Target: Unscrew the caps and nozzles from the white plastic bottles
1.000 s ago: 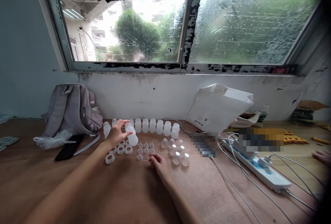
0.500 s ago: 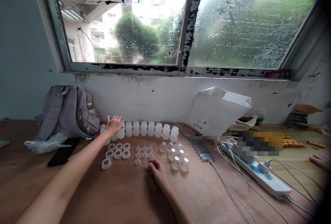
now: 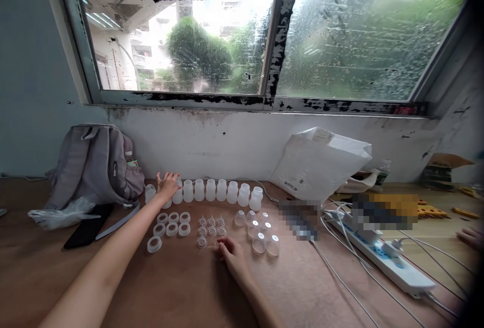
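Small frosted baby bottles stand upright in a row along the back of the table. My left hand arches over the left end of the row, its fingers bent around a bottle mostly hidden beneath the palm. Nearer me, white screw rings lie in a group. Clear bottle nipples sit in the middle, several together. My right hand rests on the table just right of the front nipple, fingers curled and closed; what they hold, if anything, is hidden. Clear domed caps lie farther right.
A grey backpack, a plastic bag and a black flat object are at the left. At the right are a white bag, cables and a power strip. Another person's hand shows at the far right edge.
The view has shifted slightly. My left hand stays at the same bottle, with its fingers a little differently set. My right hand holds its place beside the nipples.
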{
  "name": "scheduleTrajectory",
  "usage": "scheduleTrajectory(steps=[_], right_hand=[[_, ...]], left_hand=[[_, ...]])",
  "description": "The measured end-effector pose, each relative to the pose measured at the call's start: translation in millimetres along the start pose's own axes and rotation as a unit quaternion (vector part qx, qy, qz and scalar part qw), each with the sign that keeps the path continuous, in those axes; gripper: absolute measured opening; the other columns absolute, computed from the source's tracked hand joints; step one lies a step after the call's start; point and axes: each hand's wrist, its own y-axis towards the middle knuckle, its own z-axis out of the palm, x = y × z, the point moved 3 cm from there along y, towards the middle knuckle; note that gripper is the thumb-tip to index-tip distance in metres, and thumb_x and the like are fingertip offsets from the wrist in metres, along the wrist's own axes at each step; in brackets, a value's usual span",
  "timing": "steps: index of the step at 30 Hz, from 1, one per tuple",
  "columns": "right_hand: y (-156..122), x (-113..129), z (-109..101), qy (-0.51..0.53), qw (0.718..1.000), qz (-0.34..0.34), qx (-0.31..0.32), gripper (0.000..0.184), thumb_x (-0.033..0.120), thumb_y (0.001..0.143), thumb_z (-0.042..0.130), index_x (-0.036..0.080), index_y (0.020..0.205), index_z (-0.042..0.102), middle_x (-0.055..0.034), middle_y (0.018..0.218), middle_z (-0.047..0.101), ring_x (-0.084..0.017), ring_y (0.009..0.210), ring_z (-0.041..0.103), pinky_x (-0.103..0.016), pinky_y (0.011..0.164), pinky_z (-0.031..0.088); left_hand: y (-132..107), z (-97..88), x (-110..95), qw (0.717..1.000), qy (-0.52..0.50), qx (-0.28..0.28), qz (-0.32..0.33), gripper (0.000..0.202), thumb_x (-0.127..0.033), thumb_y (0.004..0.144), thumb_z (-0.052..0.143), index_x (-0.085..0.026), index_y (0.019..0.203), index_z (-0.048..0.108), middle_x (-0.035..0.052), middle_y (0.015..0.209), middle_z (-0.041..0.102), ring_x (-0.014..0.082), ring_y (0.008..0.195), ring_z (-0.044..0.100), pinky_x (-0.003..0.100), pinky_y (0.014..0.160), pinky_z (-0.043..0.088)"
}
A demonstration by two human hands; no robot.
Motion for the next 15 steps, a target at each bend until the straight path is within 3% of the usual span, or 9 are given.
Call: scheduleTrajectory(steps=[5, 10, 13, 15], right_hand=[[-2, 3, 0, -0.001, 1.000, -0.001, 0.000, 0.018, 0.034, 0.070, 0.051, 0.019, 0.075, 0.061, -0.0018, 0.060, 0.057, -0.017, 0.056, 0.054, -0.028, 0.048, 0.044], [-2, 4, 0, -0.014, 1.000, -0.007, -0.003, 0.019, 0.033, 0.069, 0.051, 0.019, 0.075, 0.061, -0.0017, 0.059, 0.057, -0.018, 0.055, 0.054, -0.028, 0.047, 0.044], [-4, 7, 0, -0.047, 0.999, -0.027, -0.009, 0.018, 0.033, 0.071, 0.049, 0.019, 0.075, 0.060, -0.0019, 0.060, 0.058, -0.018, 0.056, 0.054, -0.028, 0.049, 0.043], [-6, 12, 1, -0.089, 0.994, -0.067, -0.017, 0.017, 0.031, 0.072, 0.048, 0.020, 0.076, 0.061, -0.0025, 0.062, 0.060, -0.019, 0.059, 0.055, -0.029, 0.054, 0.043]], left_hand=[[0, 2.0, 3, 1.000, -0.005, -0.003, -0.016, 0.035, -0.024, 0.071, 0.052, -0.018, 0.105, 0.049, 0.0135, 0.102, 0.057, 0.0297, 0.101, 0.044, 0.054, 0.093, 0.009], [-5, -8.9, -2, 1.000, -0.014, -0.021, -0.016, 0.044, -0.021, 0.070, 0.053, -0.016, 0.113, 0.045, 0.0158, 0.109, 0.053, 0.0306, 0.106, 0.041, 0.056, 0.094, 0.002], [-23, -18.6, -11, 0.999, -0.023, -0.037, -0.014, 0.041, -0.022, 0.073, 0.049, -0.018, 0.114, 0.044, 0.0146, 0.118, 0.047, 0.0294, 0.111, 0.036, 0.053, 0.095, 0.004], [-47, -21.0, -20, 0.999, -0.032, -0.038, -0.006, 0.030, -0.024, 0.076, 0.045, -0.020, 0.105, 0.050, 0.0114, 0.112, 0.052, 0.0264, 0.107, 0.040, 0.049, 0.096, 0.009]])
